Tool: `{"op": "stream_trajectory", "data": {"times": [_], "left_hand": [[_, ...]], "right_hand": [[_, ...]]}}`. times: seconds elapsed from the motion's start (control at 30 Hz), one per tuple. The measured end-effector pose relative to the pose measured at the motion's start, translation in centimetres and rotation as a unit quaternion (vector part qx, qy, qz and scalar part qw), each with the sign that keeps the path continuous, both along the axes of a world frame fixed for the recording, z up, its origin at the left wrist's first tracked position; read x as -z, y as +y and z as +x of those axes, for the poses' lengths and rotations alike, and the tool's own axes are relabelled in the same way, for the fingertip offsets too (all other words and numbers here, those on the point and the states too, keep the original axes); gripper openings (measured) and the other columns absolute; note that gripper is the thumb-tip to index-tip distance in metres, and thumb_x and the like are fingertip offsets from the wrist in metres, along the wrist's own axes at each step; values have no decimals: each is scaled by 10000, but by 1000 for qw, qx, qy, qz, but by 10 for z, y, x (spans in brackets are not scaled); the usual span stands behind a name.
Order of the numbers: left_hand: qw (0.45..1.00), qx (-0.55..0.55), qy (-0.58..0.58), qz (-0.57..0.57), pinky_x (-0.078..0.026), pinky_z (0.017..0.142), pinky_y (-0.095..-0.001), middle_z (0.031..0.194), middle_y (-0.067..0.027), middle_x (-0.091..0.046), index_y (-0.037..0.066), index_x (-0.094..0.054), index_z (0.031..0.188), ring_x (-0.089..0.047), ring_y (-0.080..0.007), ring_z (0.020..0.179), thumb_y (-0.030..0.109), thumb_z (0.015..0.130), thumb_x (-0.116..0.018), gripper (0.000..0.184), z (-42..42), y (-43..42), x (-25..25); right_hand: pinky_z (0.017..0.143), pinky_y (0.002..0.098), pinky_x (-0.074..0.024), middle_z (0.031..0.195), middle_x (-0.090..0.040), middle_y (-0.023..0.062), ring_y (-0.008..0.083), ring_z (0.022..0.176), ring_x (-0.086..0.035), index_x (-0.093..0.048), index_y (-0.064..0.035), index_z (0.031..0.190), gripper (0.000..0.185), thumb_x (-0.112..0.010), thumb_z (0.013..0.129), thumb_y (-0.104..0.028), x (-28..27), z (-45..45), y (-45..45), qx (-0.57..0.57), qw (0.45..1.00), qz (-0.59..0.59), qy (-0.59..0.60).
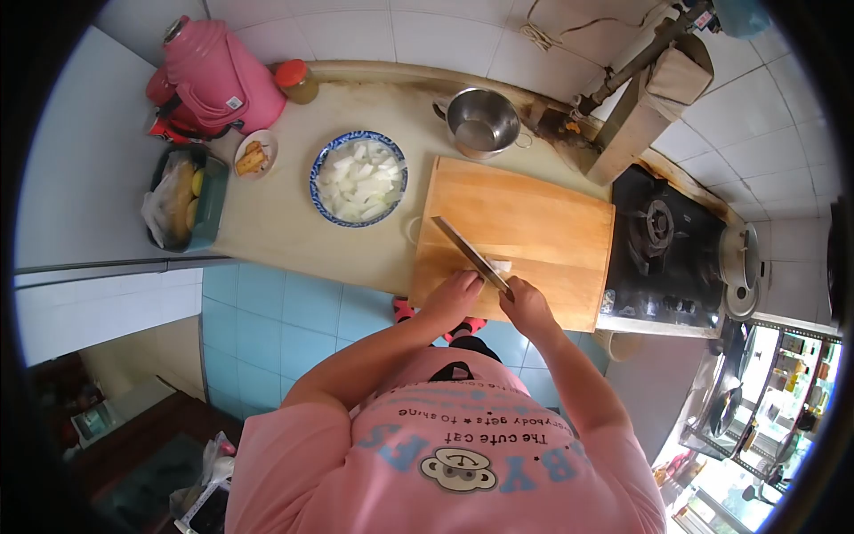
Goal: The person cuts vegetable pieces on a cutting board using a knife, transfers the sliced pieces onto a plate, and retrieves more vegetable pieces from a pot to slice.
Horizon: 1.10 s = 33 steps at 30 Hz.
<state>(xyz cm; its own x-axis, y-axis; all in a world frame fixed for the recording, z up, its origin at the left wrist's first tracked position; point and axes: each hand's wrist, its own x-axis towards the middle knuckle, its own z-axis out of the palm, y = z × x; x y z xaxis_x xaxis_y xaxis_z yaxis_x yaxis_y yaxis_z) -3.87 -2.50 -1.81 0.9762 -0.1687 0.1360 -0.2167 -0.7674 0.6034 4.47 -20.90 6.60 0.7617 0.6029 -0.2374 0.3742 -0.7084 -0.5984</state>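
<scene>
My right hand (527,307) is closed round the handle of a kitchen knife (464,242), whose blade points to the far left across the wooden cutting board (525,205). A small whitish piece of food (501,265) lies on the board just right of the blade. Close against the blade's left side, my left hand (456,298) rests on the near part of the board with its fingers curled together. What those fingers press on is hidden. Left of the board stands a blue-rimmed bowl (316,191) full of white cut chunks (363,181).
Behind the board is a metal pot (483,125). A black gas stove (658,240) adjoins it on the right. Farther left are a small plate of food (256,155), a red-lidded jar (296,82), a pink thermos (222,80) and a green basket (209,200).
</scene>
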Motion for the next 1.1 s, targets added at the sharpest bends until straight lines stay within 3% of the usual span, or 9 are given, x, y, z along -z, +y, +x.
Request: {"op": "stream_trajectory", "data": {"times": [0.17, 0.2, 0.3, 0.4, 0.5, 0.57, 0.73, 0.93, 1.1], "left_hand": [[992, -80, -46, -90, -503, 940, -424, 1233, -154, -579, 52, -610, 1167, -580, -343, 1136, 93, 833, -685, 344, -13, 37, -43], [983, -125, 19, -130, -488, 961, -440, 1195, -164, -599, 30, -596, 1113, -575, -363, 1138, 66, 824, -669, 300, -16, 56, -57], [957, -258, -115, -67, -465, 960, -479, 1132, -177, -624, 32, -606, 1083, -575, -398, 1101, 9, 815, -626, 270, -22, 133, -65], [928, -344, -129, -56, -460, 943, -466, 1134, -183, -607, 24, -597, 1102, -576, -396, 1074, 44, 839, -649, 269, -24, 203, -99], [963, -241, -123, 11, -434, 1028, -464, 1288, -171, -555, 51, -584, 1219, -520, -383, 1211, 161, 814, -745, 449, -13, 233, -132], [982, -163, -80, 49, -369, 1107, -517, 1404, -166, -477, 69, -553, 1313, -444, -380, 1315, 264, 785, -792, 611, -2, 237, -142], [985, -8, -2, 175, -224, 1158, -639, 1557, -163, -306, 122, -356, 1519, -288, -373, 1456, 478, 817, -749, 879, 33, 249, -135], [987, 25, 6, 157, -228, 1160, -625, 1589, -147, -272, 147, -302, 1552, -272, -363, 1473, 446, 856, -709, 860, 67, 281, -100], [992, 21, -10, 121, -253, 1147, -605, 1573, -169, -292, 155, -313, 1552, -287, -388, 1461, 404, 874, -693, 816, 89, 300, -80]], "right_hand": [[667, 425, -560, 874, -686, 180, 359, 748, -687, -594, -9, 1026, 263, -730, 842, -138, -36, -6, -5, 45, 998, 49, -22], [667, 406, -568, 880, -695, 158, 334, 752, -699, -577, -20, 1023, 285, -743, 805, -101, -43, -5, -3, 39, 996, 77, -33], [664, 417, -563, 883, -688, 159, 341, 759, -692, -551, -25, 1036, 321, -733, 774, -72, -50, 7, 11, -17, 989, 100, -106], [655, 450, -530, 801, -655, 151, 360, 724, -653, -520, -42, 992, 347, -736, 721, -59, -51, 23, 50, -83, 974, 97, -185], [641, 462, -499, 745, -624, 140, 371, 679, -619, -490, -59, 946, 345, -733, 701, -59, -53, 32, 101, -141, 960, 115, -211], [637, 459, -500, 740, -616, 138, 371, 681, -620, -476, -61, 937, 359, -745, 699, -69, -43, 37, 135, -182, 952, 93, -229], [644, 453, -513, 728, -622, 129, 355, 687, -639, -480, -65, 915, 352, -753, 692, -66, -48, 42, 212, -238, 934, 118, -240], [650, 419, -543, 757, -650, 108, 313, 708, -670, -580, -73, 954, 299, -735, 698, -66, -44, 45, 257, -265, 928, 107, -240], [643, 415, -539, 767, -645, 92, 292, 709, -671, -565, -70, 950, 286, -720, 710, -60, -44, 51, 273, -265, 925, 92, -258]]}}
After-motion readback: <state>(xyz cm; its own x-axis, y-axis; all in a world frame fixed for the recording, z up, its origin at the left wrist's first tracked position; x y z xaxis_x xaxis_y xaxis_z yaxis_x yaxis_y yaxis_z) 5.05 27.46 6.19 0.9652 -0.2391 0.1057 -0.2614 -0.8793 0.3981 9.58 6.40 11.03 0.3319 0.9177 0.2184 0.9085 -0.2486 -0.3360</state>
